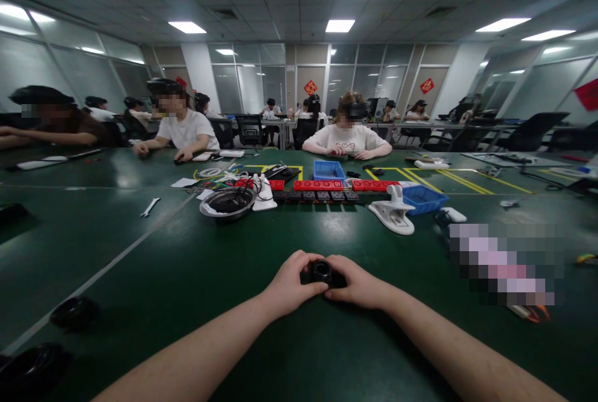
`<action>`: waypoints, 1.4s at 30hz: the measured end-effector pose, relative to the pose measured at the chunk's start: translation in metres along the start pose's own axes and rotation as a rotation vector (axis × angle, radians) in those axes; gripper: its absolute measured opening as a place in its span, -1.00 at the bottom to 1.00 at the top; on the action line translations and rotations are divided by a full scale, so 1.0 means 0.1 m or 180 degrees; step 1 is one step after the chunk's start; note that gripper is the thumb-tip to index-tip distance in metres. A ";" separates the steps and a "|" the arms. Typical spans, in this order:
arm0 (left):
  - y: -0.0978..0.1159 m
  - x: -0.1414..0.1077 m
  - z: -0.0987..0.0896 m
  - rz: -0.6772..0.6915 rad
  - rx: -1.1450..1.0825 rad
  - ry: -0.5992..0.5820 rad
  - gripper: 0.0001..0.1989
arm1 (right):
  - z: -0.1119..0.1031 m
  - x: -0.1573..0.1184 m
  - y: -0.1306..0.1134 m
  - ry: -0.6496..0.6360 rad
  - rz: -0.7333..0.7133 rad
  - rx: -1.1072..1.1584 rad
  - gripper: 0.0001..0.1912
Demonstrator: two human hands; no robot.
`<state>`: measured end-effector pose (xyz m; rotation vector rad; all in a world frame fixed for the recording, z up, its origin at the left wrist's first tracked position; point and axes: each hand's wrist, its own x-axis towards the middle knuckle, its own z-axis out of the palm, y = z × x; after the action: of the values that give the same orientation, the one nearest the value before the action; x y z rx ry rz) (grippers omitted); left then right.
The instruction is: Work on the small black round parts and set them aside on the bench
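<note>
A small black round part with a hole in its top (321, 271) stands low over the green table (224, 352), between my two hands. My left hand (296, 280) curls round its left side, thumb in front and fingers behind. From the right, my right hand (352, 282) closes on the same part, with its thumb near the left thumb. The part's exact kind does not show, and its lower side is partly hidden by the thumbs. Whether it touches the table I cannot tell.
Ahead lie a metal bowl (227, 204) with black cable, red socket strips (317, 185), blue trays (329, 170) and a white clip base (393, 212). A wrench (150, 207) lies left. Black round parts (75, 313) sit near left. A person (348, 134) sits opposite.
</note>
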<state>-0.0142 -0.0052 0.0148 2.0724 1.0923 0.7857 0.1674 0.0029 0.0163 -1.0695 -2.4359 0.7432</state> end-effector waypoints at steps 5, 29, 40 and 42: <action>0.01 0.00 -0.01 -0.0026 -0.0055 -0.0069 -0.60 | -0.04 0.00 0.03 -0.0141 -0.0113 0.0167 -0.69; 0.02 0.01 0.03 -0.0162 -0.0060 0.0134 -0.62 | 0.06 0.04 0.05 0.0105 0.0413 0.0063 -0.70; 0.00 0.00 0.08 -0.0190 -0.0027 0.0397 -0.62 | 0.21 0.01 -0.12 0.0676 0.0674 -0.1079 -0.60; 0.01 0.00 0.06 -0.0095 -0.0023 0.0230 -0.60 | 0.17 -0.01 -0.11 0.0611 0.0440 -0.0840 -0.50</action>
<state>-0.0100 -0.0073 0.0117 2.0310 1.1549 0.8543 0.1526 -0.0091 0.0089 -1.3524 -2.3561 0.3441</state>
